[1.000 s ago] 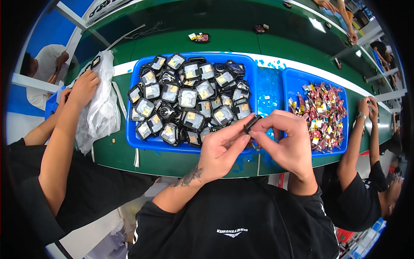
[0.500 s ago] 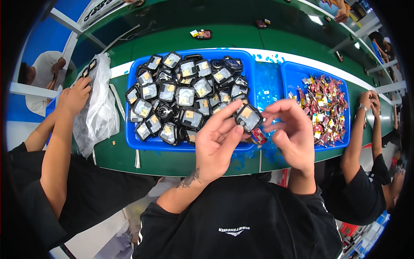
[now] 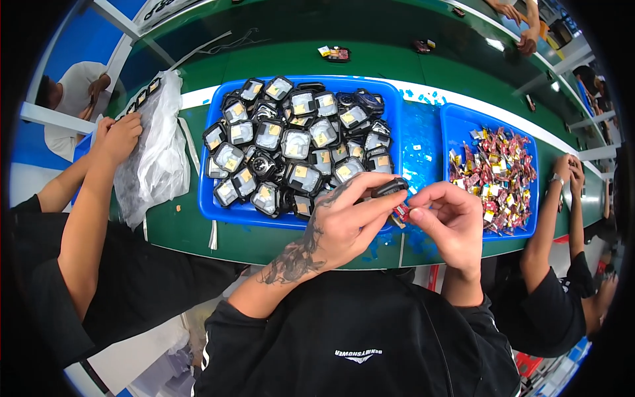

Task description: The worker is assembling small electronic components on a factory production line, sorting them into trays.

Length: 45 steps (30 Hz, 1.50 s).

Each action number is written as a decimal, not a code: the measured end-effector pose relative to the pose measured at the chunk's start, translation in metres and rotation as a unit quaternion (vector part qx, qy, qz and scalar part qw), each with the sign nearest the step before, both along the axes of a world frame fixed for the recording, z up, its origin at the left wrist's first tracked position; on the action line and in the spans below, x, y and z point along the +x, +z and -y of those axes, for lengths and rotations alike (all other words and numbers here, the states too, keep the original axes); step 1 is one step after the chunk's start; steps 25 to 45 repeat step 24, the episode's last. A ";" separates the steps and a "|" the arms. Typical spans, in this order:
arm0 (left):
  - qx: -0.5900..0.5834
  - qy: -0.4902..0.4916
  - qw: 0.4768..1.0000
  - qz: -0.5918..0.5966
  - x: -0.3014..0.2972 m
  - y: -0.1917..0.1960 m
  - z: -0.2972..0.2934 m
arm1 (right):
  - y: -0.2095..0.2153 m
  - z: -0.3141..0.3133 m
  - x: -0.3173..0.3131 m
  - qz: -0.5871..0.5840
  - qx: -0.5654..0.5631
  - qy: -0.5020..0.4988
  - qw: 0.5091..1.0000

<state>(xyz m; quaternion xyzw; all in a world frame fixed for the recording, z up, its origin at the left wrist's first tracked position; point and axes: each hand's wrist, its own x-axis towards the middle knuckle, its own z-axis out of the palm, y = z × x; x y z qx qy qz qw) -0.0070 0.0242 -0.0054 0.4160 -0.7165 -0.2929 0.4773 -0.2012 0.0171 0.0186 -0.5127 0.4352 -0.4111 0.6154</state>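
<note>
My left hand is closed around a black watch case, tilted so that it shows nearly edge-on. Just below the case is a small red circuit board; whether it is joined to the case I cannot tell. My right hand has thumb and forefinger pinched together beside the board and the case's edge, and what lies between those fingertips is hidden. Behind my left hand a blue tray is heaped with similar black watch cases, many with clear film and yellowish labels.
A second blue tray on the right holds a pile of red circuit boards. Blue film covers the table between the trays. Co-workers' arms are at the left, beside a plastic bag, and at the right.
My left hand has turned over, tipping the watch case from face-up to nearly edge-on. My right hand's spread fingers have come together into a pinch near it. The view has shifted slightly.
</note>
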 end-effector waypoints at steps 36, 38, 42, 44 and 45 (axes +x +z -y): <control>0.317 -0.071 0.904 -0.277 0.001 -0.027 -0.020 | -0.019 -0.006 0.000 -0.054 -0.199 0.007 0.978; 0.317 -0.071 0.904 -0.277 0.001 -0.027 -0.020 | -0.019 -0.006 0.000 -0.054 -0.199 0.007 0.978; 0.317 -0.071 0.904 -0.277 0.001 -0.027 -0.020 | -0.019 -0.006 0.000 -0.054 -0.199 0.007 0.978; 0.317 -0.071 0.904 -0.277 0.001 -0.027 -0.020 | -0.019 -0.006 0.000 -0.054 -0.199 0.007 0.978; 0.317 -0.071 0.904 -0.277 0.001 -0.027 -0.020 | -0.019 -0.006 0.000 -0.054 -0.199 0.007 0.978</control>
